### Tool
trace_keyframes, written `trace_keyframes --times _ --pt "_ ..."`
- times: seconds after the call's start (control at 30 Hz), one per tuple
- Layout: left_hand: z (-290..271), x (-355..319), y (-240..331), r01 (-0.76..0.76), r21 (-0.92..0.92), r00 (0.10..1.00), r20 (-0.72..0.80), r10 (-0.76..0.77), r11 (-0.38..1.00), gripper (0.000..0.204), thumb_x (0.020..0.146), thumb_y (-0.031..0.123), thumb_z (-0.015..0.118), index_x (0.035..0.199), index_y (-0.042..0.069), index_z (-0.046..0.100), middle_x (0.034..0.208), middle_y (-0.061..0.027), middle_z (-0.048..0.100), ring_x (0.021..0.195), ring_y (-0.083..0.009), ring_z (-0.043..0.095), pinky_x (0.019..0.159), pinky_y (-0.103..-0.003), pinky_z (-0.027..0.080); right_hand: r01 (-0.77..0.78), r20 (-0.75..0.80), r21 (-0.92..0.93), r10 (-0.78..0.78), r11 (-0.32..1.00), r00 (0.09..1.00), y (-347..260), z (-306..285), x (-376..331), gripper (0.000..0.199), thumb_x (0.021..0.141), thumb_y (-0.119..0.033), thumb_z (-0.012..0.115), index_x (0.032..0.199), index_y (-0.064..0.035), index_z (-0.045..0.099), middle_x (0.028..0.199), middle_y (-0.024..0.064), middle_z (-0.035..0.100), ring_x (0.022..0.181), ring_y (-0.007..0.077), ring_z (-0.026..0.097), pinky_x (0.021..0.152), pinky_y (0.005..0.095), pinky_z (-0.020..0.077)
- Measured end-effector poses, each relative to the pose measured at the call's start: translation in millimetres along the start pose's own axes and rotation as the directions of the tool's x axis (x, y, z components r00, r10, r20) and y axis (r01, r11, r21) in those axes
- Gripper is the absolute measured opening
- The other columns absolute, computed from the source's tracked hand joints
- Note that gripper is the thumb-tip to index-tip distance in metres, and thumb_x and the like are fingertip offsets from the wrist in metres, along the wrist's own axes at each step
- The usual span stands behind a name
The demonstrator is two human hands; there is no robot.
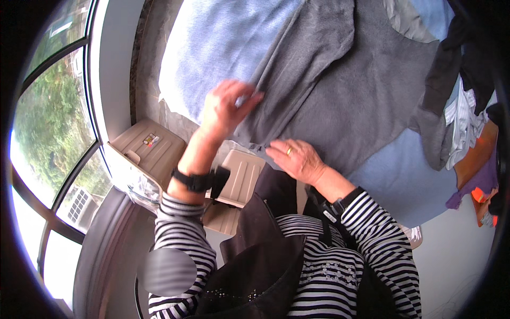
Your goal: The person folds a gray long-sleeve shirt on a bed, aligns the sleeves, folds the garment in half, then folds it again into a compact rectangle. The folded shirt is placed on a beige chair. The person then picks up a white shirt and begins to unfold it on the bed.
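A dark grey fleece top (pixel 366 90) lies spread over light blue bedding (pixel 212 48). One long sleeve-like part (pixel 303 58) runs along its left side toward me. My left hand (pixel 228 106) is slightly blurred above the blue bedding, beside that sleeve's edge. Its fingers are curled, with a gap between them and the thumb, and I see nothing held there. My right hand (pixel 298 161), with a ring on one finger, rests palm down at the near edge of the grey top. The fingers stretch left toward the corner of the cloth; their undersides are hidden.
Beige lidded storage boxes (pixel 151 143) stand by the window at left, and another beige box (pixel 241 178) sits just below my hands. Dark clothes (pixel 451 69), a crumpled white-grey cloth (pixel 464 119) and purple fabric (pixel 474 189) lie at right. Pale floor (pixel 451 255) shows lower right.
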State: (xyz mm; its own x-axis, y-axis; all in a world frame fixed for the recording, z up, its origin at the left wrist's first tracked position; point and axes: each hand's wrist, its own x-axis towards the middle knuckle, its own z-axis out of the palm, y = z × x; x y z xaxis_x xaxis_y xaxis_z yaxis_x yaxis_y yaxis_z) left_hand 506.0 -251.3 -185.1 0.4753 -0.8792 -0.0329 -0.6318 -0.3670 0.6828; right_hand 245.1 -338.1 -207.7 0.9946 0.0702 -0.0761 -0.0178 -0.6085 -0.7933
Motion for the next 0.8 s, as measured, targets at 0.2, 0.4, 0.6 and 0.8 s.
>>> trace_keyframes --times 0.2,0.4,0.6,0.8 --pt "40.9 -120.6 -8.7 0.559 -0.026 0.829 -0.024 -0.559 0.829 0.032 0.084 0.021 0.082 0.105 0.002 0.068 0.084 -0.0065 0.068 0.076 -0.0123 0.061 0.071 -0.03 0.052 0.0 0.055 -0.157 0.009 0.988 0.998 -10.7 26.5 27.1 0.023 0.083 -0.015 0.058 0.104 -0.013 0.065 0.115 0.0037 0.061 0.1 0.0202 0.059 0.08 0.0369 0.0476" --pt "67.0 -149.3 -27.1 0.661 -0.266 0.717 -0.054 -0.696 0.702 0.015 0.089 0.01 0.071 0.102 0.003 0.067 0.088 -0.0082 0.07 0.081 -0.013 0.066 0.078 -0.029 0.053 0.052 0.319 -0.059 -0.03 0.997 0.947 -16.6 25.2 -3.9 0.024 0.084 -0.018 0.058 0.105 -0.0162 0.069 0.109 -0.0002 0.063 0.1 0.0188 0.059 0.084 0.0349 0.0447" --pt "72.2 -168.7 14.0 0.586 0.127 0.801 -0.24 -0.549 0.8 0.019 0.085 0.015 0.073 0.101 0.007 0.066 0.093 -0.01 0.064 0.083 -0.0263 0.062 0.078 -0.038 0.051 -0.426 -0.495 0.152 0.442 0.892 0.748 74.8 -74.6 -90.5 0.024 0.081 -0.006 0.066 0.104 -0.0075 0.069 0.108 0.0088 0.069 0.104 0.0284 0.065 0.087 0.0417 0.0524" --pt "147.2 -197.8 94.7 0.452 -0.03 0.885 0.139 -0.444 0.891 0.026 0.081 0.022 0.081 0.085 0.006 0.062 0.08 -0.0091 0.062 0.066 -0.0256 0.059 0.063 -0.036 0.051 -0.87 -0.897 0.154 0.435 0.469 0.076 201.0 -199.0 -254.4 0.059 0.079 -0.024 0.078 0.131 -0.005 0.057 0.128 0.017 0.061 0.117 0.0359 0.058 0.102 0.0441 0.045"
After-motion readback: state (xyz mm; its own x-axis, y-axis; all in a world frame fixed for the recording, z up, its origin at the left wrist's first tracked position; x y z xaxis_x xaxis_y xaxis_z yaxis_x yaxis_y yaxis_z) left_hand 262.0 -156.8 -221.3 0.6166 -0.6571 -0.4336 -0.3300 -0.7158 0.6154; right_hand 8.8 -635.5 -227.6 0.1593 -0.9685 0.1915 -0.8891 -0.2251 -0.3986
